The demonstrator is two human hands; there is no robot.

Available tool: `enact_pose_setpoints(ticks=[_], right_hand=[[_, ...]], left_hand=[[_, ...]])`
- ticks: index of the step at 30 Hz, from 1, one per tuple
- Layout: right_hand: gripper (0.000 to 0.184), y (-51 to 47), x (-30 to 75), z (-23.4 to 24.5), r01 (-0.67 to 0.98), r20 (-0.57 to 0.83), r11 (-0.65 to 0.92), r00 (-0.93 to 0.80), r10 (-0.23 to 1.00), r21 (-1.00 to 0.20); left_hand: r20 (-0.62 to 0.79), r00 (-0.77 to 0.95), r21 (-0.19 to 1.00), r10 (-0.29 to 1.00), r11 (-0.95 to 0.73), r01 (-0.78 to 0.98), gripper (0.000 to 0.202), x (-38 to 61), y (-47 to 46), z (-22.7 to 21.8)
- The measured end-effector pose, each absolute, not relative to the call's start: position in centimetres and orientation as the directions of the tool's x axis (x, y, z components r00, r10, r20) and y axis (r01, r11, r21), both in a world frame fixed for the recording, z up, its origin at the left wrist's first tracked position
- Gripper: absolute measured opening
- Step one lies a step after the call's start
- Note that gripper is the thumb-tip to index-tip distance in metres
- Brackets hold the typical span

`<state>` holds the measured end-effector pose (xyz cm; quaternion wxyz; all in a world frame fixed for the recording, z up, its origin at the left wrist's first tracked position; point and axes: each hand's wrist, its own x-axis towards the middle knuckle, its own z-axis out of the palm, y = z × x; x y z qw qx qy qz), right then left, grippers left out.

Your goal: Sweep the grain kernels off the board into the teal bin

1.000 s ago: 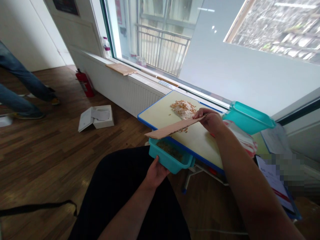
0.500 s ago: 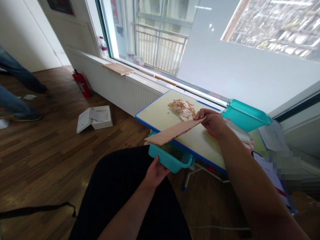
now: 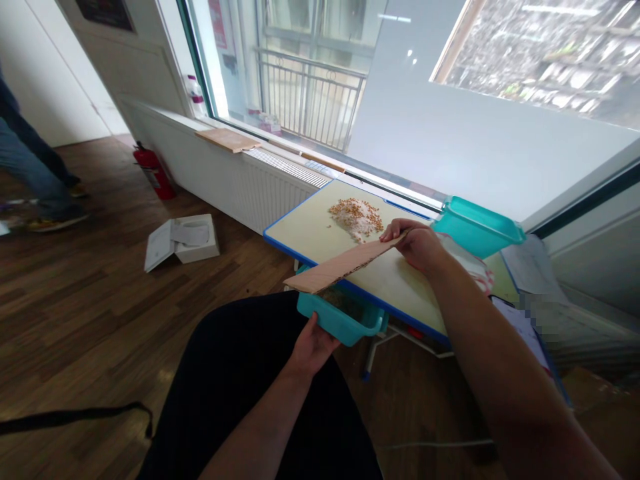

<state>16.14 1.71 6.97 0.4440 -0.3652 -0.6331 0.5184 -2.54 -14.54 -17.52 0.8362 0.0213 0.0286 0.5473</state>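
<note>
My right hand (image 3: 417, 245) is closed on one end of a long strip of cardboard (image 3: 340, 267). The strip lies slanted across the small blue-edged table (image 3: 310, 230), and its free end juts past the front edge. Under that edge my left hand (image 3: 313, 347) grips a teal plastic tub (image 3: 340, 320) with dark grains in it. A heap of white and brown grains (image 3: 356, 215) lies on the tabletop just beyond the cardboard, apart from it.
A second teal tub (image 3: 475, 227) stands tilted at the table's right. Papers (image 3: 525, 267) lie further right. A white radiator (image 3: 270, 187) runs under the window. An open white box (image 3: 183, 240) and a red fire extinguisher (image 3: 153, 172) are on the wooden floor. Another person's legs (image 3: 30, 173) are at far left.
The view has shifted slightly, so the scene sits further left. The cardboard's free end has come a little over the teal tub. The person at far left has stepped further away.
</note>
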Motion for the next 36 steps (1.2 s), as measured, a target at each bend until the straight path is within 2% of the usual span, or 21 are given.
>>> enact_pose_setpoints(ticks=[16, 32, 36], right_hand=[[0.015, 0.8, 16.9, 7.0, 0.040, 0.158, 0.180, -0.315, 0.936, -0.983], [0.014, -0.8, 18.3, 7.5, 0.047, 0.151, 0.172, -0.292, 0.945, -0.984], [0.013, -1.3, 18.6, 7.7, 0.039, 0.129, 0.146, -0.289, 0.948, -0.988]], left_hand=[[-0.092, 0.385, 0.101, 0.918, 0.393, -0.914, 0.046, -1.8, -14.5, -16.8], [-0.088, 0.407, 0.139, 0.909, 0.416, -0.899, 0.053, -1.0, -14.8, -17.2], [-0.045, 0.420, 0.153, 0.907, 0.421, -0.894, 0.053, -0.9, -14.7, -17.4]])
